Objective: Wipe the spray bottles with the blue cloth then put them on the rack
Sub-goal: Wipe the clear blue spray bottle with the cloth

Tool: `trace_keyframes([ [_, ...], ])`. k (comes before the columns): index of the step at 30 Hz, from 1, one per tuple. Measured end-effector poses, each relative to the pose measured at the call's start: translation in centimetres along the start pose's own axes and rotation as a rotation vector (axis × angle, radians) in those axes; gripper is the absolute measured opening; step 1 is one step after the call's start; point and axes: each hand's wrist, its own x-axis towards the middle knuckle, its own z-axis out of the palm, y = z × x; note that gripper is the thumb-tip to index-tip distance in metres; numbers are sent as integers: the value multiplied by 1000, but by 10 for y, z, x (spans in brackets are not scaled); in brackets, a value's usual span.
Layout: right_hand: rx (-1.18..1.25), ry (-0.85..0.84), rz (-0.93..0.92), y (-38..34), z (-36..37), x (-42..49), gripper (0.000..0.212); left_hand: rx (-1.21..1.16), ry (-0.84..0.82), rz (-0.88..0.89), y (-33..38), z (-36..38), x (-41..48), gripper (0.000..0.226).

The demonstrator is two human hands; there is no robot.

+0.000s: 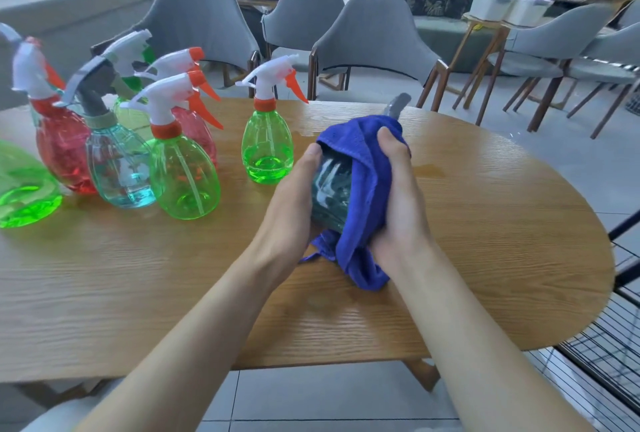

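Mid-wipe: gripping teal spray bottle (330, 189) in left hand (294, 196), clamping blue cloth (365, 168) round it with right hand (401, 206) fingers (389, 145). Next, probably: over to wire rack (606, 355) right of counter (485, 241).

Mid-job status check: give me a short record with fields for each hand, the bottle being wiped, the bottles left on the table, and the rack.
left hand: grips the bare left side of the held bottle
right hand: grips the blue cloth against the bottle
held bottle: dark teal, grey sprayer, mostly wrapped in cloth
waiting bottles: at least seven, upright, left part of the table
rack: black wire, lower right; no bottle on the visible part
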Motion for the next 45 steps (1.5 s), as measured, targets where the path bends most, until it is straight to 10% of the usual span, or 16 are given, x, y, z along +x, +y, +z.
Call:
trace_keyframes([
  [45, 108, -73, 89, -4, -9, 8, 60, -31, 188, 94, -6, -8, 10, 33],
])
